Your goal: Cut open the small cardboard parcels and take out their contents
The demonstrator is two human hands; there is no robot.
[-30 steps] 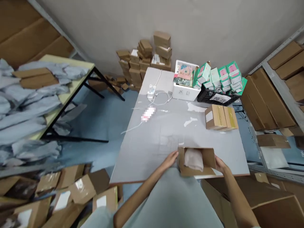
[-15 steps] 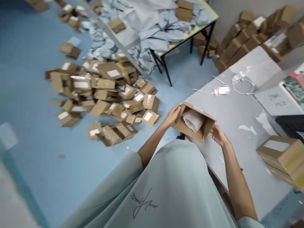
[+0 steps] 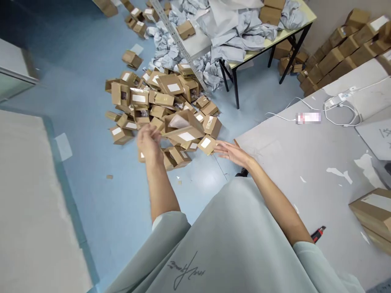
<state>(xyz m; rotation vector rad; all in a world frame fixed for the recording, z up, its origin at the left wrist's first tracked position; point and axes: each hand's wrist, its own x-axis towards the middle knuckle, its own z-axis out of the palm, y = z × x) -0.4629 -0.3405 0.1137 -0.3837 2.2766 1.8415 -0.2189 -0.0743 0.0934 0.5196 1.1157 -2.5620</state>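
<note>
An open cardboard box (image 3: 195,131) with white wrapping inside is over the pile of cardboard boxes (image 3: 139,97) on the floor, a white label on its near side. To its left, my left hand (image 3: 149,142) is apart from it, slightly blurred, with fingers spread and nothing in them. My right hand (image 3: 230,152) reaches out on the other side, fingers stretched and holding nothing. Its fingertips overlap the edge of a small labelled box (image 3: 207,144) in the view; whether they touch it I cannot tell.
On the right, a white table (image 3: 275,162) carries a power strip (image 3: 339,99), a cable, a red and black utility knife (image 3: 318,234) and a taped box (image 3: 372,215). Grey bags cover a yellow table (image 3: 301,20) at the back. More boxes (image 3: 345,53) are stacked by the wall.
The box that both hands held near the white table has left them and is now over the floor pile. My hands have moved left and opened; the view has shifted left.
</note>
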